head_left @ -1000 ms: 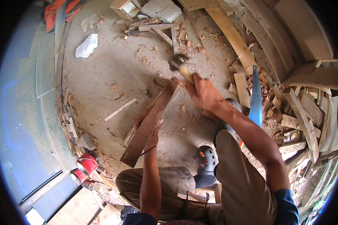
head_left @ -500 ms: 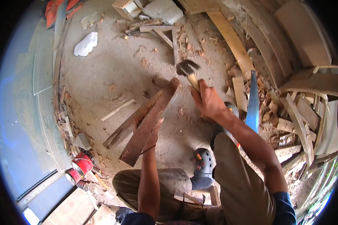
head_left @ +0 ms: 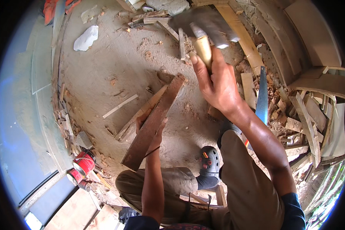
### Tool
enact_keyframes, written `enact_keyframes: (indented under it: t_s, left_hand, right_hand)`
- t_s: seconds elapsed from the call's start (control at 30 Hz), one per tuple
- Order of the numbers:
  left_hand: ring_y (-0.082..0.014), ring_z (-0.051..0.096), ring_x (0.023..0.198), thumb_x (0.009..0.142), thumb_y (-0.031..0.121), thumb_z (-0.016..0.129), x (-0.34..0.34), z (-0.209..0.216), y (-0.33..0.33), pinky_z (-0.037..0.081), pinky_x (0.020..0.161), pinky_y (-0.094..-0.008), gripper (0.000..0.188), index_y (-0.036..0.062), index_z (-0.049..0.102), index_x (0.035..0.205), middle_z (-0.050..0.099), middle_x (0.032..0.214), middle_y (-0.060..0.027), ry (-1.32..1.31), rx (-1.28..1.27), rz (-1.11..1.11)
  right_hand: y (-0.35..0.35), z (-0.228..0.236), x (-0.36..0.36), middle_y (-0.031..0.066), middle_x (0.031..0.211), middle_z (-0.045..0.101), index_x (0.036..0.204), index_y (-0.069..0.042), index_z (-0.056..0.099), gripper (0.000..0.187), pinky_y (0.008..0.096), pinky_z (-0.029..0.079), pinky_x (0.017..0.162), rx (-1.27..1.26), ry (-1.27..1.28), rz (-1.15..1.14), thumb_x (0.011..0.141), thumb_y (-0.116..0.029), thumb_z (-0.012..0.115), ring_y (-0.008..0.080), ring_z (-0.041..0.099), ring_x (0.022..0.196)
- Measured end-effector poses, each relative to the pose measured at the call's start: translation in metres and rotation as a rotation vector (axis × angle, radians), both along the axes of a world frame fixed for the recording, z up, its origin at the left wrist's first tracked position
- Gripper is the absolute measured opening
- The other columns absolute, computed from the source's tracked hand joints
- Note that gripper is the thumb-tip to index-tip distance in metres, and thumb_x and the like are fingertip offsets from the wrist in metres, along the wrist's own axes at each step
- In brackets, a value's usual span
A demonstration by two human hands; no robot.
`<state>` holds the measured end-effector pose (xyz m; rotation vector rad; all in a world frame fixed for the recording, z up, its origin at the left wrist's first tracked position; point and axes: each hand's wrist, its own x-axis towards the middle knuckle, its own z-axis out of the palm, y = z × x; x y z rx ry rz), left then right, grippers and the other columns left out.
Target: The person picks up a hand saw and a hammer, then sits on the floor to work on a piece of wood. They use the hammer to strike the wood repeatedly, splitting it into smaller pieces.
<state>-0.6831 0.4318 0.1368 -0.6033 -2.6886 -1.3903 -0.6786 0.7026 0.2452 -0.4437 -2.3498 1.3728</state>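
My left hand (head_left: 156,137) grips a dark brown wooden board (head_left: 157,115) from below its middle, fingers wrapped round both edges. The board slants, far end up and to the right. Beneath and beside it a second wooden piece (head_left: 127,131) lies on the ground, partly hidden. My right hand (head_left: 221,85) is closed on the short wooden handle of what looks like a hand adze (head_left: 203,48). Its broad dark metal head is smeared by motion and raised beyond the board's far end, apart from it.
A saw with a blue blade (head_left: 262,97) stands to the right, by a pile of wood scraps (head_left: 291,119). Red cans (head_left: 84,161) sit at lower left beside a blue panel (head_left: 19,134). A thin stick (head_left: 120,106) and a white stone-like piece (head_left: 86,38) lie on the ground.
My right hand has lifted the adze up and away from the board's far end, and it looks larger in view. My left hand and the board have hardly moved.
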Motion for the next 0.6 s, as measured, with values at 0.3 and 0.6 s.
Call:
enact_keyframes:
  t_s: [0.3, 0.6]
  left_hand:
    - [-0.0238, 0.06, 0.113, 0.079, 0.013, 0.085, -0.008, 0.002, 0.008, 0.048, 0.098, -0.0352, 0.054, -0.0033, 0.054, 0.12, 0.062, 0.122, -0.0196, -0.094, 0.075, -0.071]
    - [-0.0265, 0.059, 0.119, 0.08, 0.01, 0.083, -0.014, 0.007, 0.0, 0.047, 0.102, -0.0386, 0.054, -0.003, 0.05, 0.12, 0.061, 0.128, -0.0216, -0.046, -0.072, -0.134]
  right_hand:
    - [0.005, -0.105, 0.047, 0.0309, 0.073, 0.061, 0.102, 0.002, 0.045, 0.029, 0.0564, 0.046, 0.061, 0.034, -0.435, 0.05, 0.099, -0.025, 0.057, 0.0524, 0.061, 0.075]
    - [-0.003, -0.114, 0.03, 0.0303, 0.068, 0.062, 0.107, 0.006, 0.045, 0.032, 0.0577, 0.051, 0.059, 0.109, -0.386, 0.138, 0.097, -0.021, 0.058, 0.0514, 0.063, 0.067]
